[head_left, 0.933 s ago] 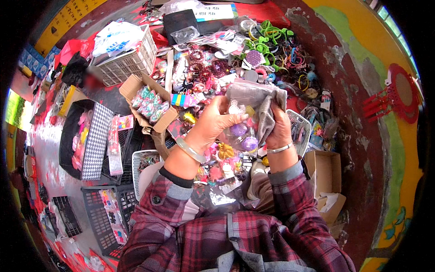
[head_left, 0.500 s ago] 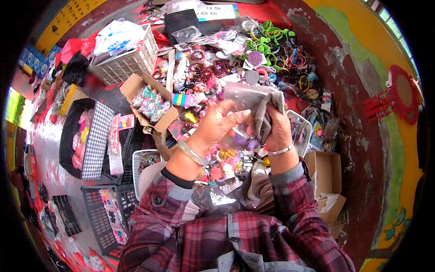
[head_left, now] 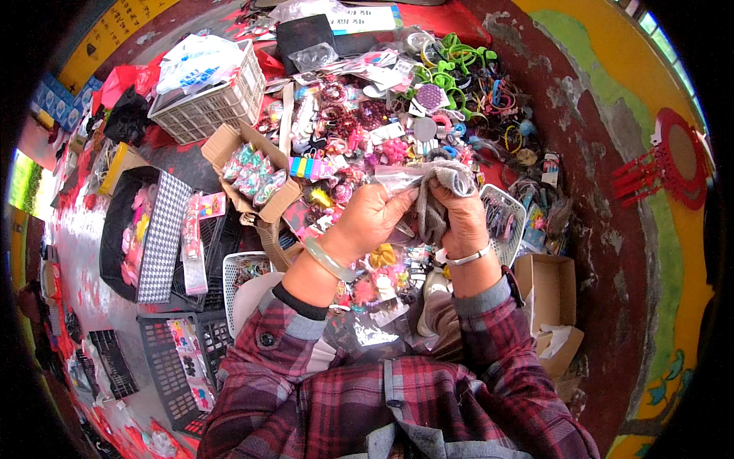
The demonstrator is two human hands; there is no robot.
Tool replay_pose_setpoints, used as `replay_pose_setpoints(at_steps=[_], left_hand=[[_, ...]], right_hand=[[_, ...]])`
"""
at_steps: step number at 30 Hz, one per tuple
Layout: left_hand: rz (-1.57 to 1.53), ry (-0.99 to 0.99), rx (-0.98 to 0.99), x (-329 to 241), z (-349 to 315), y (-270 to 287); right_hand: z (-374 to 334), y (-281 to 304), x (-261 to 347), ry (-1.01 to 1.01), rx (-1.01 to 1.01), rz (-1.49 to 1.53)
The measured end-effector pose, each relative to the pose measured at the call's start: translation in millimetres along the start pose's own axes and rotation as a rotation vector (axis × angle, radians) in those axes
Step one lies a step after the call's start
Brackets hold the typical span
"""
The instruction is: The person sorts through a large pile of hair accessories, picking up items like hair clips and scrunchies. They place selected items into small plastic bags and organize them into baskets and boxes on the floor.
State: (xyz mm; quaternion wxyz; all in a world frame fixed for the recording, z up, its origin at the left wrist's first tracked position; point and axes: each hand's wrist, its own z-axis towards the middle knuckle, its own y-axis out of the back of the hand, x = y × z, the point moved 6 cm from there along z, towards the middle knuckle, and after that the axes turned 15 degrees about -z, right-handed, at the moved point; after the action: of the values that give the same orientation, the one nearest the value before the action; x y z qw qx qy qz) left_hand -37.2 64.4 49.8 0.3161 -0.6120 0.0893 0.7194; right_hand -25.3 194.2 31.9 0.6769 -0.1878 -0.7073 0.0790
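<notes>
My left hand pinches the edge of a clear plastic bag between thumb and fingers. In my right hand is a bunched grey cloth, its folds hanging down between my two hands. The bag's far edge reaches the cloth; whether the cloth sits partly inside it I cannot tell. Both hands are held up over a heap of small hair accessories, with a gold bow just below them.
A cardboard box of wrapped pieces stands left of the heap, with a whitish crate behind it. Green headbands lie at the far right. A white basket is beside my right hand, an open carton nearer.
My left thumb and fingers have closed on the plastic bag, which was spread wider and is now gathered. The grey cloth has bunched up more in my right hand.
</notes>
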Motion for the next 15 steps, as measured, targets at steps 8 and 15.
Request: replay_pose_setpoints(at_steps=[8, 15], left_hand=[[0.090, 0.017, -0.048, 3.8, -2.5, 5.1], [0.008, 0.099, -0.059, 6.8, -3.9, 4.2]], right_hand=[[3.8, 14.1, 1.0, -0.106, -0.101, 0.199], [6.1, 25.1, 8.8, -0.050, -0.192, 0.200]])
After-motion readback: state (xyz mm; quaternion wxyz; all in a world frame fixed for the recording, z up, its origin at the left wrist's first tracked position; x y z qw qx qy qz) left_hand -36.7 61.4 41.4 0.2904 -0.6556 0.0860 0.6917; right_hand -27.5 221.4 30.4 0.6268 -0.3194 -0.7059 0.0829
